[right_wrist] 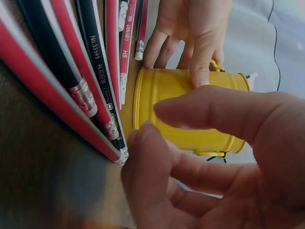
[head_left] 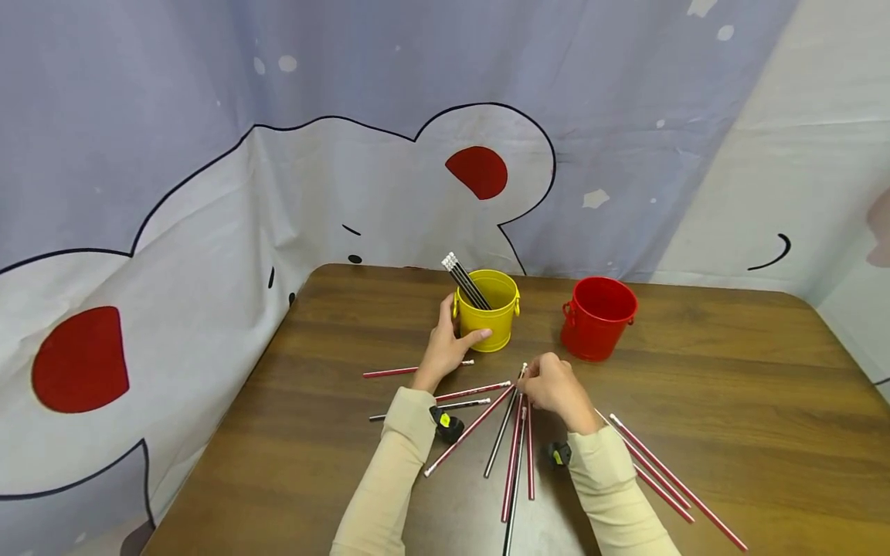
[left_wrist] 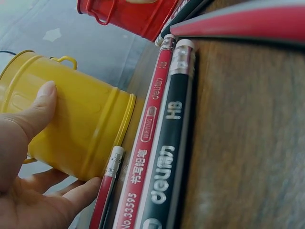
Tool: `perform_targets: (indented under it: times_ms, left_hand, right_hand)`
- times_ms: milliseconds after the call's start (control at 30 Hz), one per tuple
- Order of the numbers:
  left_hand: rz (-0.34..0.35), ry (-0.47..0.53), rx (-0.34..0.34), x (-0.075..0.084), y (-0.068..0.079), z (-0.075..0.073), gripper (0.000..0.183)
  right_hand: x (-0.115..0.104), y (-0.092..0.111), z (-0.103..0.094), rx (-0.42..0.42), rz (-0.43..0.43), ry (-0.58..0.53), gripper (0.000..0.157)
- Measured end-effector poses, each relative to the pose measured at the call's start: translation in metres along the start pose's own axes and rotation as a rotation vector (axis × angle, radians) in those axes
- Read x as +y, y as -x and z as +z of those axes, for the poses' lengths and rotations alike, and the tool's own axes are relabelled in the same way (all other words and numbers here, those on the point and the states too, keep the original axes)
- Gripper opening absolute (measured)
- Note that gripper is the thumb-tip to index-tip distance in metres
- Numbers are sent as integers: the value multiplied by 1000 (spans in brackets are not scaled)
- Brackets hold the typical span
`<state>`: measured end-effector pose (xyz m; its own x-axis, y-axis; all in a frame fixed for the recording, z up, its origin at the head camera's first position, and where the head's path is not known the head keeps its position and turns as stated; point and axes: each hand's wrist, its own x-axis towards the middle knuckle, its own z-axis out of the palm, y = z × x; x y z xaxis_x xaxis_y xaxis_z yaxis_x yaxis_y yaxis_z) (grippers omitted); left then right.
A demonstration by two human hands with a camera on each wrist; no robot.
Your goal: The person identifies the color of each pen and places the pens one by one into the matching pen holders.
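A yellow bucket (head_left: 487, 332) stands at the back of the table, with several black pencils (head_left: 467, 284) leaning in it, white eraser ends up. My left hand (head_left: 443, 347) holds its left side, thumb across the front and fingers around the far side. Just in front of the bucket, my right hand (head_left: 556, 386) hovers over the eraser ends of a fanned group. In the right wrist view its thumb and bent fingers stand apart, with nothing between them. Below it lie a black pencil (head_left: 502, 432) and a red pencil (head_left: 511, 479), among others.
To the right of the yellow bucket stands a red bucket (head_left: 594, 333). Several red pencils (head_left: 681, 486) lie beyond my right forearm. Another red pencil (head_left: 389, 372) lies left of my left hand. A patterned curtain (head_left: 348, 185) hangs behind the wooden table (head_left: 730, 386).
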<state>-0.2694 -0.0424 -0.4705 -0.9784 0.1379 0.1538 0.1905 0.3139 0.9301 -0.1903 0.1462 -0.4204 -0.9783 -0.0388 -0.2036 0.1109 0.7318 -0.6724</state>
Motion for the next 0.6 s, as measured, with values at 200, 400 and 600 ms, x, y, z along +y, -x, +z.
perform_targets:
  times_ms: [200,400,600]
  left_hand:
    - [-6,-10,-6,2,-1,-1,84]
    - [29,11,3,4,-1,-1,82]
    - [27,19,3,5,0,0,82]
  right_hand:
    - [-7,6,0,-26,39,130,10]
    - [-11,11,5,-84,68,206,13]
    - [-10,13,8,-96,79,234,15]
